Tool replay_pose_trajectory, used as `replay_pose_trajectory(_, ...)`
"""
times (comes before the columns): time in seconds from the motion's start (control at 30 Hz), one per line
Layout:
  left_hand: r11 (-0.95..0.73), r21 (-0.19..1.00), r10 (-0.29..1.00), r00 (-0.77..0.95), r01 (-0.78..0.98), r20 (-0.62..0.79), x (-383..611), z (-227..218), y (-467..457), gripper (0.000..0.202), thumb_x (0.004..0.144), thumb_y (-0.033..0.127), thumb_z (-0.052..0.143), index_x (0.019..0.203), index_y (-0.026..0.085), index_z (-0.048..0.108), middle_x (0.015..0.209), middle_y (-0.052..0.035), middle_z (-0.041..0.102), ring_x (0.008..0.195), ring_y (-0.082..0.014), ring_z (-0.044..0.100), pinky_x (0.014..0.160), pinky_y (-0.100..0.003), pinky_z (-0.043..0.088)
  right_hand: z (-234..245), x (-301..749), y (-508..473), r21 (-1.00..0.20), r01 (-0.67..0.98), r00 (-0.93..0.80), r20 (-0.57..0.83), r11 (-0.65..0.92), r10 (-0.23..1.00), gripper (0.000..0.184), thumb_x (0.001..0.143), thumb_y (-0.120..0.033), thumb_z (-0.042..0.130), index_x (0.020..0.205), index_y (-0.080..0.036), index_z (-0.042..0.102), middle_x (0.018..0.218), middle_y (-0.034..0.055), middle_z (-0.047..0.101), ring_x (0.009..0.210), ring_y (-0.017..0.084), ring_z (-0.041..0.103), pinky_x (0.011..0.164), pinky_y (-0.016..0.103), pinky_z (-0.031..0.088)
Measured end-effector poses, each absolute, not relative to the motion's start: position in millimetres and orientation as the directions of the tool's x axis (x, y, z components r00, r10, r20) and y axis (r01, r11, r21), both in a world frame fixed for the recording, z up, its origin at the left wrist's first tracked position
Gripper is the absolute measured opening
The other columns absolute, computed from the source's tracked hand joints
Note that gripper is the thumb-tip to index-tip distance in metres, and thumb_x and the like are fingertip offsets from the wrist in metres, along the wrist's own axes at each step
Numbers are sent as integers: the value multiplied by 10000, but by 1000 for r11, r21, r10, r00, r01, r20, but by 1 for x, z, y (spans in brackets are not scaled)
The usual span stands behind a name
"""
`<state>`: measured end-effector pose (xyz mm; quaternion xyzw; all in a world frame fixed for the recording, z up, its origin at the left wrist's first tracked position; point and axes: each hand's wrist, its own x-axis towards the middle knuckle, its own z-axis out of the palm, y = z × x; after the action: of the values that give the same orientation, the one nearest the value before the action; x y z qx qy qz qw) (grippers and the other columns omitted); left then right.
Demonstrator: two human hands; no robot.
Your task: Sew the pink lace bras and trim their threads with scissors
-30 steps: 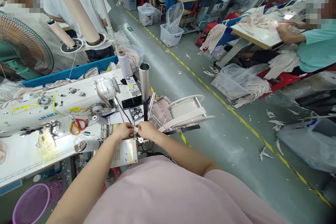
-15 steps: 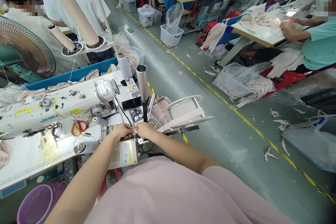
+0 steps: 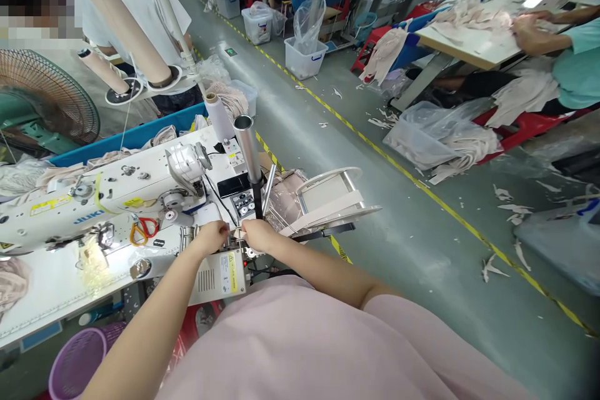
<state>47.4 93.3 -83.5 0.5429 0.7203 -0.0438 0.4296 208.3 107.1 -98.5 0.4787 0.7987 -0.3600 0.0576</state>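
**Tape at the guide, both hands in close**

Pale tape (image 3: pixel 325 211) wraps the reel (image 3: pixel 372 209) and runs off its sewing-machine side toward the right hand (image 3: pixel 257 235). Metal guide (image 3: pixel 239 233) sits beyond that hand from the reel; left hand (image 3: pixel 213 239) is farthest out. Fingers curled on both; can't tell whether they pinch tape, too small and self-hidden. Tape looks light, soft, likely to twist. I'd grip it flat, thumb to forefinger, near the guide.
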Motion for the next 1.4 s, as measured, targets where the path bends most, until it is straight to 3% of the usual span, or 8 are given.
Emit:
replay_pose_trajectory(0.33, 233, 204, 763, -49, 951, -645, 64, -83, 97, 259, 887, 364, 565, 1010, 142, 615, 993, -48, 644, 865, -174, 623, 766, -372, 532, -100, 212, 106, -572, 783, -510, -364, 245, 779, 249, 870, -181, 559, 1108, -107, 566, 1034, 107, 637, 939, 211, 617, 809, 359, 488)
replay_pose_trajectory(0.47, 159, 151, 836, -52, 976, -546, 59, -60, 94, 222, 894, 354, 547, 909, 145, 619, 900, -34, 643, 811, -159, 612, 752, -359, 509, -90, 214, 108, -658, 701, -546, -247, 276, 800, 266, 851, -156, 547, 1107, -95, 579, 1160, 183, 586, 1119, 269, 536, 905, 362, 422)
replay_pose_trajectory(0.57, 87, 180, 914, -7, 980, -406, 56, -34, 91, 203, 888, 264, 471, 802, 159, 623, 893, -54, 643, 832, -181, 603, 751, -332, 477, -80, 211, 113, -754, 590, -598, -169, 288, 783, 281, 867, -215, 548, 1137, -141, 572, 1216, 140, 574, 1138, 233, 524, 919, 324, 403)
replay_pose_trajectory(0.73, 76, 212, 986, -42, 974, -159, 45, 0, 82, 317, 876, 329, 344, 884, 175, 621, 940, -80, 663, 864, -217, 618, 736, -309, 473, -68, 206, 118, -887, 430, -615, -149, 171, 774, 129, 891, -245, 521, 824, -166, 599, 752, -2, 639, 697, 127, 608, 647, 226, 422)
replay_pose_trajectory(0.83, 80, 205, 993, -61, 976, -98, 41, -13, 70, 386, 901, 394, 293, 977, 166, 595, 925, -80, 677, 809, -205, 633, 694, -302, 487, -66, 206, 118, -935, 343, -574, -138, 85, 807, 185, 930, -247, 454, 793, -169, 551, 647, -42, 592, 567, 84, 570, 583, 194, 400)
replay_pose_trajectory(0.93, -1, 164, 991, 23, 986, -132, 44, -45, 52, 289, 835, 422, 458, 881, 185, 617, 855, -63, 682, 794, -211, 637, 696, -297, 495, -67, 206, 118, -957, 288, -530, -133, 30, 838, 205, 935, -250, 441, 760, -175, 517, 600, -54, 570, 536, 79, 557, 571, 193, 390)
replay_pose_trajectory(1.07, -8, 15, 996, 9, 1000, -89, 45, -79, 35, 215, 828, 281, 456, 834, 156, 631, 872, -146, 652, 874, -307, 604, 768, -416, 472, -69, 206, 117, -967, 257, -511, -139, -4, 849, 217, 911, -236, 480, 702, -179, 494, 576, -61, 558, 514, 79, 548, 562, 200, 378)
replay_pose_trajectory(1.4, 29, -98, 1000, -29, 995, 8, 32, -84, 27, 194, 842, 208, 451, 886, 166, 635, 990, -145, 628, 892, -289, 570, 814, -418, 457, -66, 212, 116, -962, 272, -534, -130, 24, 836, 222, 899, -218, 481, 681, -178, 496, 613, -50, 574, 562, 95, 581, 576, 217, 370)
